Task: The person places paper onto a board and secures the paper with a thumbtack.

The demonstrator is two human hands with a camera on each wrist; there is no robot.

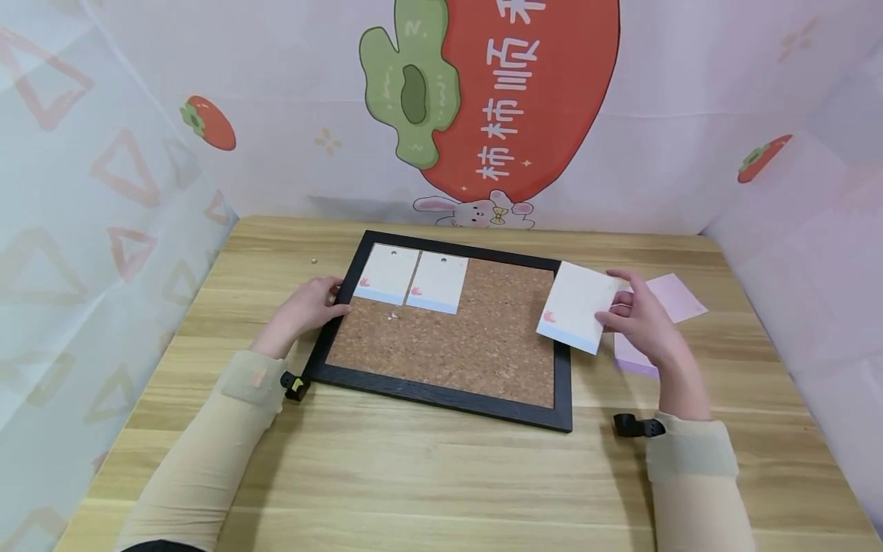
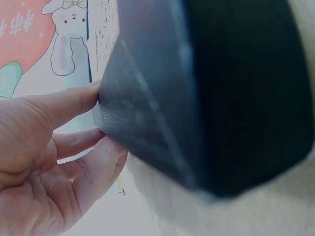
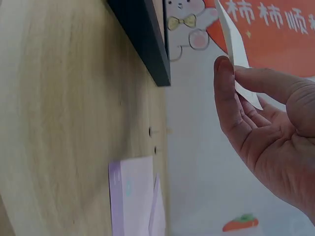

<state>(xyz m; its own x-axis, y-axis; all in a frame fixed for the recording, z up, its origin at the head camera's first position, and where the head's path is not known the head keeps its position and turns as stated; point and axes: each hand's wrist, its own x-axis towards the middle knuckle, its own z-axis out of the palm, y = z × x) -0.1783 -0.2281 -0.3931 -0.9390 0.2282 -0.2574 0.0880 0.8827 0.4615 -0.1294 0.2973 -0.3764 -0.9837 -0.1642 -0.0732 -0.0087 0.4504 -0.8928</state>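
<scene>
White card (image 1: 578, 308) hangs pinched in the right hand (image 1: 641, 318) over the corkboard's (image 1: 448, 349) end towards the desk's (image 1: 441, 483) right edge; the left hand (image 1: 306, 307) grips the opposite end. Positioning seems the step; next probably calls for alignment beside the pinned cards (image 1: 438, 282).

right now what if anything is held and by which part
The right hand pinches a white rectangular paper card by its right edge; the left hand grips a black-framed cork board by its left side.
</scene>
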